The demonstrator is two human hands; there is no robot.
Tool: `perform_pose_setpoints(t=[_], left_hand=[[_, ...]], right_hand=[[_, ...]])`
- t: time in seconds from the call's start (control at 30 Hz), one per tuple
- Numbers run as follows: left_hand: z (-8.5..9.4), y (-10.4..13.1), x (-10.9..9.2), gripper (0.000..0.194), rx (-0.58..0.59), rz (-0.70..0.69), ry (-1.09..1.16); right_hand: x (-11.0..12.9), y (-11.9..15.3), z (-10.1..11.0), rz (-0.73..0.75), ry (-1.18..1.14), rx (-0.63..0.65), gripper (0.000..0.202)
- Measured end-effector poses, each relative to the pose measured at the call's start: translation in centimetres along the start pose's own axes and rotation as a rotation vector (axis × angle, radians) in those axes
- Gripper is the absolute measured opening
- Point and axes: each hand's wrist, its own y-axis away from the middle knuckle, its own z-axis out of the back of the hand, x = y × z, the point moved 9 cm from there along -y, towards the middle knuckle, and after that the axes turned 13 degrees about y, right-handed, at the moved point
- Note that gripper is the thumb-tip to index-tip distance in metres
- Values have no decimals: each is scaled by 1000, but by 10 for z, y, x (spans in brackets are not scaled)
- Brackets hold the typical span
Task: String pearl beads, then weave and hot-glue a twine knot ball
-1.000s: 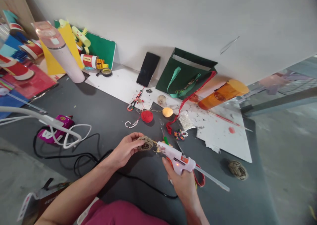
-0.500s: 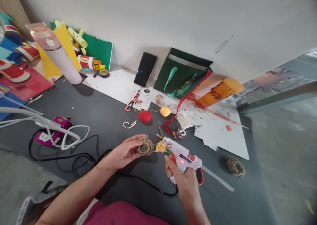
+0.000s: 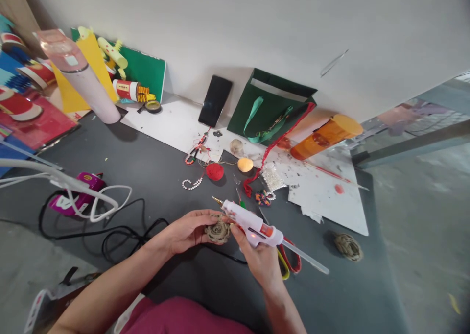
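Note:
My left hand (image 3: pixel 193 230) is closed round the edge of a coiled brown twine rosette (image 3: pixel 218 231), its spiral face turned up. In my right hand (image 3: pixel 259 260) is a white hot glue gun (image 3: pixel 249 221), its orange light lit and a clear glue stick (image 3: pixel 308 258) poking out of the back. The metal nozzle points up and left, beyond the rosette and apart from it. My right thumb and fingertips reach to the rosette's right edge; whether they press on it I cannot tell. Partly behind my right hand lie scissors with red and yellow handles (image 3: pixel 293 263).
A second twine rosette (image 3: pixel 348 247) lies at the right. Beyond my hands are a red yarn ball (image 3: pixel 214 171), a yellow ball (image 3: pixel 245 165), beads (image 3: pixel 192 183) and a green paper bag (image 3: pixel 271 108). Black cable (image 3: pixel 128 231) and a purple power strip (image 3: pixel 79 192) lie left.
The glue gun has moved left and up, its nozzle now past the rosette. My right fingers have come to the rosette's edge. The rosette has dropped slightly toward me.

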Motion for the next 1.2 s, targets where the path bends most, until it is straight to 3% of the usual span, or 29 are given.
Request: perform_pose_setpoints(t=[0.17, 0.53, 0.73, 0.97, 1.2], left_hand=[[1, -1, 3, 22, 2, 3, 4], [3, -1, -1, 23, 9, -30, -6], [9, 0, -4, 27, -58, -54, -16], [3, 2, -2, 26, 6, -14, 45], [-1, 1, -4, 31, 28, -27, 25]], right_hand=[[5, -2, 3, 46, 23, 3, 24], [-2, 2, 7, -26, -18, -50, 23], [-11, 4, 8, -128, -49, -5, 26], [-19, 8, 20, -152, -142, -118, 25], [-33, 10, 11, -308, -189, -128, 23]])
